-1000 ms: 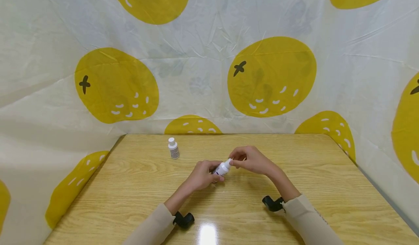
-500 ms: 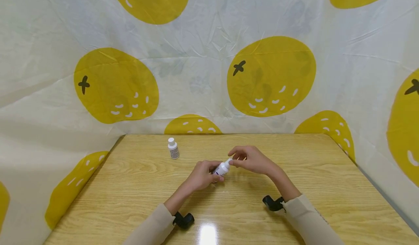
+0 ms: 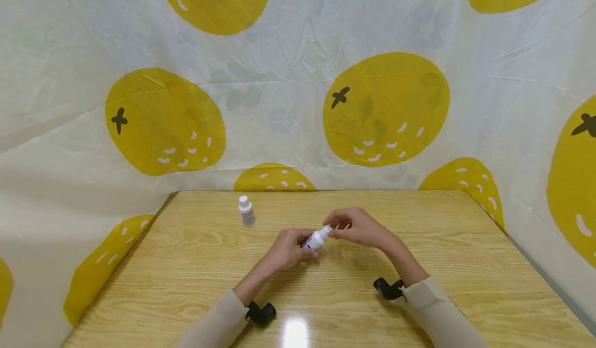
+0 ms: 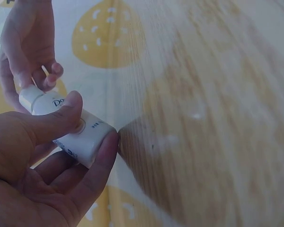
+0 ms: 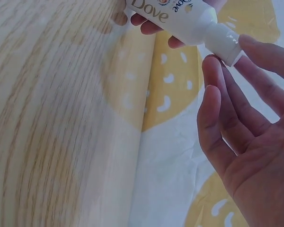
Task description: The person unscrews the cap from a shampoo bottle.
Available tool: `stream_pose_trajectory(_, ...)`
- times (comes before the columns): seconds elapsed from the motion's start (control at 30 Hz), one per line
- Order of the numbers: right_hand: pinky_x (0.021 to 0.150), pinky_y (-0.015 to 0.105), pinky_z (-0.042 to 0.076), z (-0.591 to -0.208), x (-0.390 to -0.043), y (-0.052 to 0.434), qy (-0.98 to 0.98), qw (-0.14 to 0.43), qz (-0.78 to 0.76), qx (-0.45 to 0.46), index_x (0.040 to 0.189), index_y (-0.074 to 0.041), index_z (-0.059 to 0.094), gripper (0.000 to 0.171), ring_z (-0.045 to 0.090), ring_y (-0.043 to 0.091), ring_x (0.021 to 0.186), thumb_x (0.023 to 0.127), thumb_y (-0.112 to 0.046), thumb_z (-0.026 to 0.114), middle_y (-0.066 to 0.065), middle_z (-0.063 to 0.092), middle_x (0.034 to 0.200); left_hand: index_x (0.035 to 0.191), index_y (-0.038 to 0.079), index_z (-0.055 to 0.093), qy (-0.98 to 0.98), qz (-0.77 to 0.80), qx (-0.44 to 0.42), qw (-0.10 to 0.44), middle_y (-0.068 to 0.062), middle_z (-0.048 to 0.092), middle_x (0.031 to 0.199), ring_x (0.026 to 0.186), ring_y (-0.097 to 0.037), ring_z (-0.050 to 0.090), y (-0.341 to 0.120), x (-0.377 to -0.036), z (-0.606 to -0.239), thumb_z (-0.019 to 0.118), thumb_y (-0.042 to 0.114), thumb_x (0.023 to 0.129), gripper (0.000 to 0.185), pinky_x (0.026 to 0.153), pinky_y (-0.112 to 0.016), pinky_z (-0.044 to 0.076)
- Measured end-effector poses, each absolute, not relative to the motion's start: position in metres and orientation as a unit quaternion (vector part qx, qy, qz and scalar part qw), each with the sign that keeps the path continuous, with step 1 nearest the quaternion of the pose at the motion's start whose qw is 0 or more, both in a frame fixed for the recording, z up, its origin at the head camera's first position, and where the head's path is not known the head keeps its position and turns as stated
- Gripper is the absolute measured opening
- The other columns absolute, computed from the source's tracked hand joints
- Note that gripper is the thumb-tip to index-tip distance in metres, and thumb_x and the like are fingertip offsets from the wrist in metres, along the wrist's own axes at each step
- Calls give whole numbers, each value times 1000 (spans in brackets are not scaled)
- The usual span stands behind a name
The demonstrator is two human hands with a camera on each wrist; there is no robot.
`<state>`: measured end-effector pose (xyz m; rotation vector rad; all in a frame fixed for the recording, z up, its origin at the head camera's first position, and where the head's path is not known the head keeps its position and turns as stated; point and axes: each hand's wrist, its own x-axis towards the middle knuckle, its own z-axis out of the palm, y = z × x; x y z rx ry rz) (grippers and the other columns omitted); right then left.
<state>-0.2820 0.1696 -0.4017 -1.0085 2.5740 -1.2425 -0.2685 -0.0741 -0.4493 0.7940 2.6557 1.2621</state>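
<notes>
A small white Dove bottle (image 3: 318, 239) is held tilted just above the wooden table (image 3: 195, 265), cap end up and to the right. My left hand (image 3: 288, 250) grips its body, thumb on top and fingers underneath (image 4: 92, 124). The bottle (image 4: 71, 135) fills the left wrist view's left side. My right hand (image 3: 356, 226) pinches the white cap (image 5: 225, 45) between its fingertips (image 5: 229, 51). The right wrist view shows the bottle (image 5: 180, 19) with its label at the top.
A second small white-capped bottle (image 3: 246, 211) stands upright at the back left of the table. A cloth backdrop (image 3: 298, 105) printed with yellow fruits closes in the back and both sides. Black wrist cameras (image 3: 262, 313) sit at both sleeves.
The right hand's fingers have shifted slightly at the cap. The bottle and the left hand stay where they were.
</notes>
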Motion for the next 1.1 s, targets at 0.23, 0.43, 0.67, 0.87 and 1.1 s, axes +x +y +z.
stream_pose_trajectory(0.23,74,28,57,-401,-279,168,855,55,-410,-312,115,-9,72,26,72,31,82,99,-28,72,13,76,96,121,16,76,873,409,263,41,-2,77,98,80,-10,66,-75,-269,-451,83,17,88,33,65,-22,53)
stream_pose_trajectory(0.43,68,27,55,-403,-279,167,855,57,-418,-303,107,-9,74,20,70,38,81,100,-27,70,16,76,95,120,16,76,873,410,260,46,-2,78,100,80,-10,66,-75,-269,-451,82,17,88,33,65,-22,53)
stream_pose_trajectory(0.67,70,26,57,-402,-281,168,848,60,-416,-321,111,-6,73,18,71,31,79,99,-19,71,15,76,96,120,15,76,873,409,262,42,-2,78,99,81,-10,66,-75,-269,-451,83,16,88,33,67,-22,53)
stream_pose_trajectory(0.87,73,26,58,-402,-280,168,850,62,-414,-319,118,-5,71,25,72,38,84,98,-21,72,13,76,99,122,15,76,874,408,262,42,-2,78,100,81,-8,66,-75,-269,-452,82,17,88,34,67,-22,54)
stream_pose_trajectory(1.1,68,27,55,-402,-280,168,857,54,-414,-301,109,-9,74,23,69,38,82,100,-30,70,19,75,98,119,16,77,875,401,267,34,-1,77,97,79,-7,63,-75,-269,-451,83,17,88,31,68,-22,52)
